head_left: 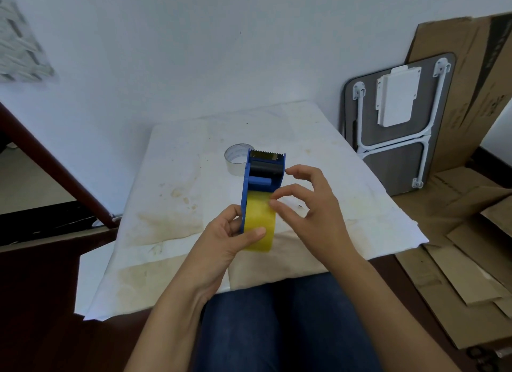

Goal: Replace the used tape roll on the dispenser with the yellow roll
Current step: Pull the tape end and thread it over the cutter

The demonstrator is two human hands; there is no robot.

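Yellow roll (260,223) sits in the blue dispenser (263,175), which the left hand (227,241) grips from its left side, thumb on the roll. Right hand (310,205) is loose, fingertips touching the roll's top. Used clear roll (236,159) lies just behind the dispenser on the stained white sheet (346,200); plenty of room around it.

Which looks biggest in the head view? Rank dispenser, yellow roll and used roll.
1. Dispenser.
2. Yellow roll, partly hidden by the left hand.
3. Used roll, though it lies farther away and partly behind the dispenser.
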